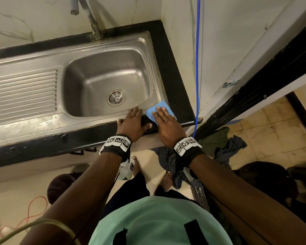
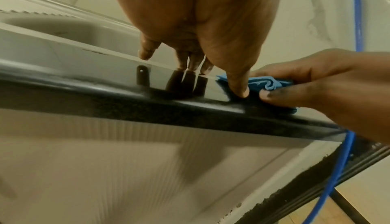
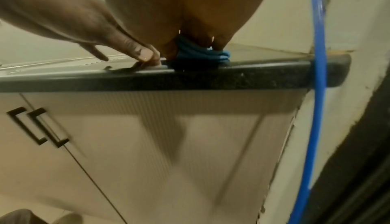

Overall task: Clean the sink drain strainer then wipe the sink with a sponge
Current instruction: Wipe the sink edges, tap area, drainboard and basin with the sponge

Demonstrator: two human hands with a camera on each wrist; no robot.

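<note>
The steel sink (image 1: 81, 55) has its round drain strainer (image 1: 116, 97) seated in the basin floor. A blue sponge cloth (image 1: 156, 109) lies on the sink's front right corner, partly over the black counter edge (image 1: 42, 147). My right hand (image 1: 163, 119) presses flat on it with straight fingers; in the right wrist view the cloth (image 3: 202, 52) bunches under the palm (image 3: 190, 19). My left hand (image 1: 133, 119) rests open on the front rim just left of it. In the left wrist view its fingertips (image 2: 145, 52) touch the rim, with its thumb beside the cloth (image 2: 268, 82).
A faucet (image 1: 94, 23) stands behind the basin and a ribbed drainboard (image 1: 23, 92) lies to the left. A blue hose (image 1: 197, 68) runs down the right wall past the counter corner. Clothes (image 1: 226, 147) lie on the floor. Cabinet handles (image 3: 38, 126) sit below the counter.
</note>
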